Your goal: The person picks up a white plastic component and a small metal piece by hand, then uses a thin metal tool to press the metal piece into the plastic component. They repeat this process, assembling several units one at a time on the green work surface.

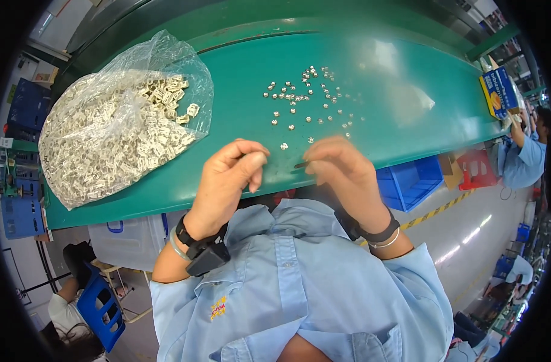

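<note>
We judge much is left: cream parts [106, 139] fill the clear bag [198, 66], metal pieces [291, 127] lie loose on the green bench [239, 72] — nothing identifiably finished. Left hand [233, 170]: thumb and forefinger meet, contents unclear; right hand [343, 172]: fingertips pinch a small dark piece [300, 165].

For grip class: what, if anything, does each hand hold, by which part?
Right hand: apparently a small, thin dark piece, by one end. Left hand: cannot tell.

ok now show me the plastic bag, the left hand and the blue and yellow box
Plastic bag [171, 55], head view, on its clear upper wall.
Left hand [227, 171], head view, on the middle of the hand.
Blue and yellow box [498, 93], head view, on its printed side.
</note>
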A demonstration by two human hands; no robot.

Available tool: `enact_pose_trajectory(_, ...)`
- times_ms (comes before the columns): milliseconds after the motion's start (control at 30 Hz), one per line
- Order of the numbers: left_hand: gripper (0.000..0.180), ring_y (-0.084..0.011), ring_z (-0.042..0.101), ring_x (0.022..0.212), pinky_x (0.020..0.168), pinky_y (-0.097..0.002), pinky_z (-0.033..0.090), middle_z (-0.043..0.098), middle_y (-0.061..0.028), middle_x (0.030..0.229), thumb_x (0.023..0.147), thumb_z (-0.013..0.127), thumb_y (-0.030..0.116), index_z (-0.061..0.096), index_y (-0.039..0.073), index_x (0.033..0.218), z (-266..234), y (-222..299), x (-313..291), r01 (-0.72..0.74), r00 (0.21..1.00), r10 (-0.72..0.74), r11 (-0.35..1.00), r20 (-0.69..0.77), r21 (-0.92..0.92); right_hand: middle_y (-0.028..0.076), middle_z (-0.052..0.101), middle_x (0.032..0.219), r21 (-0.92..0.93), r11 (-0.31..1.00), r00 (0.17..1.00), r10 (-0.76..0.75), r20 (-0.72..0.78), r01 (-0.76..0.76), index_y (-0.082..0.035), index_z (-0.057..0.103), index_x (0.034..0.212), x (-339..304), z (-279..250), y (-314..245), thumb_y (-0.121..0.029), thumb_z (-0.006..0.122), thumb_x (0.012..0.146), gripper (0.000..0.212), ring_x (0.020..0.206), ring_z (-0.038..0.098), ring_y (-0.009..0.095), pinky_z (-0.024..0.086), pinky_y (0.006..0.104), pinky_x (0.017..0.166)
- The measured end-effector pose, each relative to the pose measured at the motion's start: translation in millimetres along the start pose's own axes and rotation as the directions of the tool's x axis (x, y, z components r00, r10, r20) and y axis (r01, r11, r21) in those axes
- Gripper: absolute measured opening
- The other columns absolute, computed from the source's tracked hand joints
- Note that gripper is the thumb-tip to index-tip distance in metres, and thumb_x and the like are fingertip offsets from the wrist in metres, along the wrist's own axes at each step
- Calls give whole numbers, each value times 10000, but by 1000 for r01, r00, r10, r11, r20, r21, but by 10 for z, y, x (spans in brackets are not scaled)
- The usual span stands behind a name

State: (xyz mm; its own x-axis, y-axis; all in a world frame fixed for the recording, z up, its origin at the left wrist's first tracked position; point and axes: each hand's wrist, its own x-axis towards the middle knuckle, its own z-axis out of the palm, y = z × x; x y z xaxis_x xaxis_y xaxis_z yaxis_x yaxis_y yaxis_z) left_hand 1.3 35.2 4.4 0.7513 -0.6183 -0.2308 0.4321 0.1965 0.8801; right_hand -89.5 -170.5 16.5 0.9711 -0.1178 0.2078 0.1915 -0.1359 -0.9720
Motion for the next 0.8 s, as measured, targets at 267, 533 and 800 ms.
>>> enact_pose_trajectory(267, 169, -41, 499, 629, 543, -197, 403, 550, 15, 761, 941, 604, 126, 596, 19, 1071, 136, 79, -63, -22, 996, 3, 976, 90, 215, 31, 587, 794, -234, 971, 996, 67, 66, -50, -64, 467, 1346, 64, 133, -77, 17, 670, 821, 569, 728, 569, 111, 472, 264, 660)
enact_pose_trajectory(533, 124, -32, 476, 584, 495, -194, 379, 555, 19, 770, 937, 608, 116, 593, 32, 1026, 130, 72, -4, -38, 978, -32, 944, 206, 327, 39, 548, 741, -518, 830, 944, -33, 328, 209, -73, 303, 1458, 186, 142, -242, -5, 707, 782, 790, 629, 561, 178, 473, 310, 585)
enact_pose_trajectory(800, 117, -70, 479, 526, 453, -221, 344, 612, -25, 800, 964, 573, 150, 572, 57, 1036, -21, 33, -17, 161, 971, -76, 908, 228, -386, 92, 635, 868, 73, 997, 980, 4, 198, -19, -44, 439, 1338, 84, 175, -88, 59, 676, 780, 615, 804, 628, 218, 497, 318, 702)
